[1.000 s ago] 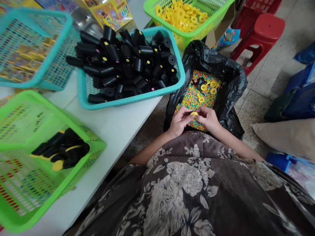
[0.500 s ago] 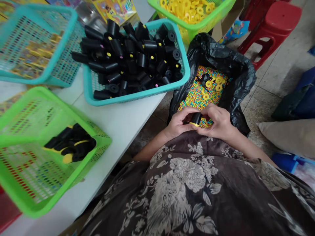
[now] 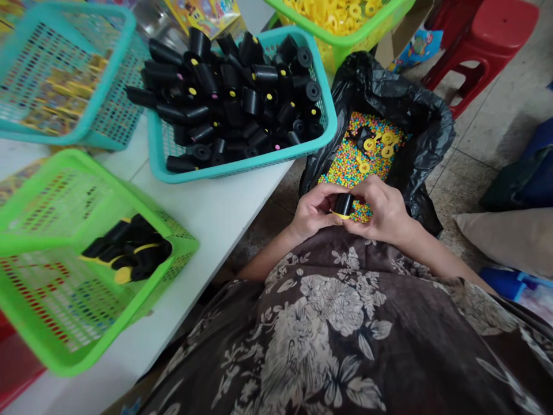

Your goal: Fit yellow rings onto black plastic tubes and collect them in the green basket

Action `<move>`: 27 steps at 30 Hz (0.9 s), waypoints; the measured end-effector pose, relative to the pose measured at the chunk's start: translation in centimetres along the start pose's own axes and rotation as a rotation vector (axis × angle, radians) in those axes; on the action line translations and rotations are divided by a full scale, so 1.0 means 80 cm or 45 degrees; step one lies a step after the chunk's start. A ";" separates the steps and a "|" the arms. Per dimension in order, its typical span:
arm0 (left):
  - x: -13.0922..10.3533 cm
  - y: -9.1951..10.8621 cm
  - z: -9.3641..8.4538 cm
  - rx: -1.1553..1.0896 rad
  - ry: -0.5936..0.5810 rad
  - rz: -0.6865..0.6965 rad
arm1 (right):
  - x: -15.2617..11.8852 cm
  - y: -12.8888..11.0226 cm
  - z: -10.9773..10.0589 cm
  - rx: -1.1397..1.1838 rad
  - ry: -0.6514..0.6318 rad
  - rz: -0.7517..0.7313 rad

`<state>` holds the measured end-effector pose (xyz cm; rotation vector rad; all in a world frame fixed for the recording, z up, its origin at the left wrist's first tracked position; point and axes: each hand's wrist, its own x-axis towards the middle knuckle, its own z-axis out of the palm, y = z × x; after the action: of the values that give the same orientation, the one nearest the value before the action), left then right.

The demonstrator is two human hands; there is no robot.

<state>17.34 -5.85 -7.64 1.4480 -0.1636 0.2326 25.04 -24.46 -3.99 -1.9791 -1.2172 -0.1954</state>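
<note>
Between my two hands is a short black plastic tube (image 3: 344, 204) with a yellow cap at its lower end. My left hand (image 3: 317, 208) closes on it from the left, thumb by the yellow cap. From the right, my right hand (image 3: 378, 208) closes on the same tube, fingers curled at both ends. Both are over the near edge of a container lined with a black plastic bag (image 3: 427, 118). Small multicoloured beads (image 3: 341, 164) fill it, with several yellow ring-shaped parts (image 3: 387, 151) and a black piece lying on top.
On the white table (image 3: 224, 213) stand a turquoise basket (image 3: 242, 163) heaped with black tubes, a green basket (image 3: 125, 331) holding several yellow-capped tubes, and another turquoise basket (image 3: 110, 86) of yellow pieces. Behind are a green basket of yellow rings (image 3: 341, 14) and a red stool (image 3: 484, 52).
The view has shifted slightly. Both hands stay on the black tube, which sits a little more upright, with the yellow cap showing less.
</note>
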 end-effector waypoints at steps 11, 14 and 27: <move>-0.003 -0.009 0.015 -0.107 -0.044 -0.125 | 0.003 0.021 0.009 0.361 -0.054 0.134; -0.003 -0.011 0.020 -0.047 -0.039 -0.025 | 0.001 0.017 0.015 0.503 -0.043 0.222; -0.003 0.000 0.044 0.141 0.185 0.290 | 0.005 -0.011 0.024 0.736 0.191 0.296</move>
<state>17.18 -9.35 -7.28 1.5162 -0.2001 0.5385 24.02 -22.68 -4.63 -1.5460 -0.8196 0.1155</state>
